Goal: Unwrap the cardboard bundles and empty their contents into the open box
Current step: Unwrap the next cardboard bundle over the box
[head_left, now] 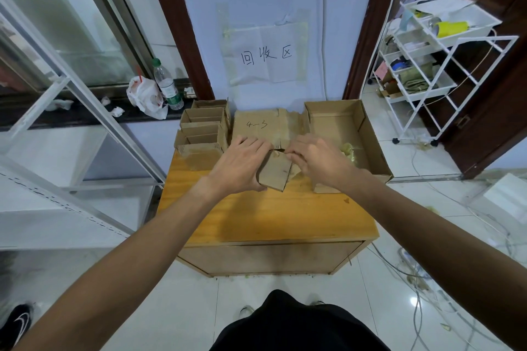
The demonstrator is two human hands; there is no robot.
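Hands first, head view: left hand (242, 162) curls round the cardboard bundle (275, 172) mid worktop (271, 216), right hand (316, 159) pinches its top flap. At 2 o'clock sits the open box (333, 128). Yank too hard here and the contents probably spill short of it.

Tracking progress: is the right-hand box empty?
Not empty: the box holds a small yellowish clump beside the right hand; most of its floor is bare.

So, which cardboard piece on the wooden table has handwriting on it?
The flat brown cardboard sheet at the back centre, marked 4-3; the stacked cardboard bundles and the open cardboard box show none.
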